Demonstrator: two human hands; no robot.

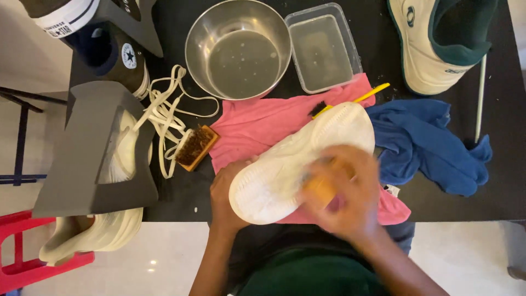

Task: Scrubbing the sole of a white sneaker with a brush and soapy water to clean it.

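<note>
**Rubber, cloth, steel and plastic**

The white shoe sole (pixel 296 164) looks like matt, finely ribbed rubber. Beneath it lies soft pink cloth (pixel 263 129); right of centre, crumpled blue cloth (pixel 427 142). Upper centre — a glossy steel bowl (pixel 200 41) and a clear, smooth plastic tub (pixel 350 33). The table (pixel 504 164) is matt black.

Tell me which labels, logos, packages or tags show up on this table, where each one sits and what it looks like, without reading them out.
Round ankle patch: white circle with a dark star, on the dark high-top sneaker, top left.
Heel strip: white band with dark print, on a shoe at the top left edge.
Oval emblem: small, dark green, on the cream and green sneaker, top right.
Small white tag: beside the pink cloth, near the right hand.
</note>
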